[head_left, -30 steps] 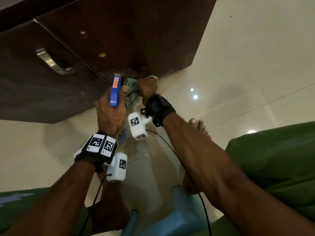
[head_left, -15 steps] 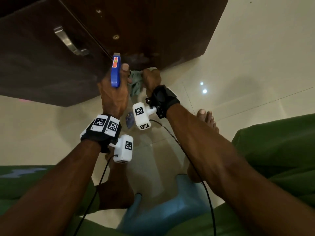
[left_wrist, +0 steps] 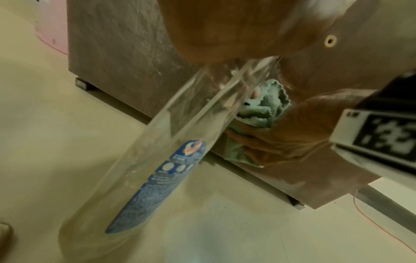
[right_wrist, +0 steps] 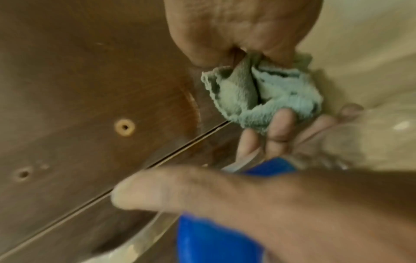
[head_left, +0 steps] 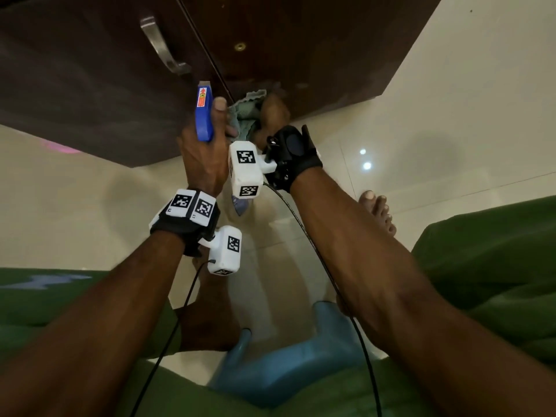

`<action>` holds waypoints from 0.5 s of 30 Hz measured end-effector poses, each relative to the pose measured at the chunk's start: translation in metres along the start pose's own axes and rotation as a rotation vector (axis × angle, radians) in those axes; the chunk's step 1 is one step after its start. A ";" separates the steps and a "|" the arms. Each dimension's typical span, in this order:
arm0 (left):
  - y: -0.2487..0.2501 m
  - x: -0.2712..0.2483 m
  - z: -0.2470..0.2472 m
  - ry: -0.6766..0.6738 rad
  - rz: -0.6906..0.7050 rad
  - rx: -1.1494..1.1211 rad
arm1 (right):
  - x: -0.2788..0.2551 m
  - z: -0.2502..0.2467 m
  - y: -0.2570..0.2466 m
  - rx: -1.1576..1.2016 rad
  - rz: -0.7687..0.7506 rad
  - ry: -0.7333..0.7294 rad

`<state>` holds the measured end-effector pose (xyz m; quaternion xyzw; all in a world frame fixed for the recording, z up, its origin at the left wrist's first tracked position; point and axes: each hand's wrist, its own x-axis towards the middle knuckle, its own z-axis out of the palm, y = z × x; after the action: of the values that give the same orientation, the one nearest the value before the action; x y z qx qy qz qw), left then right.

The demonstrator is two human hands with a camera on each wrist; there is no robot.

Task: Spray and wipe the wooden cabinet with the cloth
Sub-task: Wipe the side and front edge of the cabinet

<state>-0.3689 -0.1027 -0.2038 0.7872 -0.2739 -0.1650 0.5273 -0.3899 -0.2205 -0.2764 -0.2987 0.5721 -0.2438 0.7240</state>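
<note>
The cabinet [head_left: 90, 94] fills the upper left of the head view, with a metal handle [head_left: 164, 46] on its left door and a door seam running down toward the hands. The left hand [head_left: 204, 155] grips a spray bottle [head_left: 204, 112] by its blue head, thumb up alongside it. Just right of it, the right hand [head_left: 272, 114] holds the bunched green cloth [head_left: 245, 111] near the cabinet's lower edge, beside the seam. Whether the cloth touches the wood cannot be told from this view.

Risks, as judged from this position:
- The two hands sit almost against each other. A spray released now is likely to wet the cloth or the right hand instead of the wood.
- The cloth is balled, not flat. Wiping this way probably covers a narrow strip and may leave streaks.
- The work zone is at the cabinet's bottom edge. Excess liquid may run onto the glossy floor [head_left: 451, 100], close to bare feet, and make it slippery.

View differences:
- The left wrist view shows the bottle's clear body [left_wrist: 157, 160] and blue label, and the cabinet's feet on the floor; the head view hides most of these behind the hand.
- The right wrist view shows the cloth [right_wrist: 265, 94] pinched between thumb and fingers, and a curved mark on the wood [right_wrist: 193, 106], possibly a wet edge. The head view resolves neither.
</note>
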 end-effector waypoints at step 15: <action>-0.005 0.004 -0.023 0.024 -0.014 0.015 | -0.009 -0.035 0.023 -1.161 -1.667 0.208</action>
<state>-0.3518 -0.0868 -0.1989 0.7949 -0.2634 -0.1574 0.5234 -0.4261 -0.2036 -0.2926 -0.8841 0.2720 -0.3798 0.0140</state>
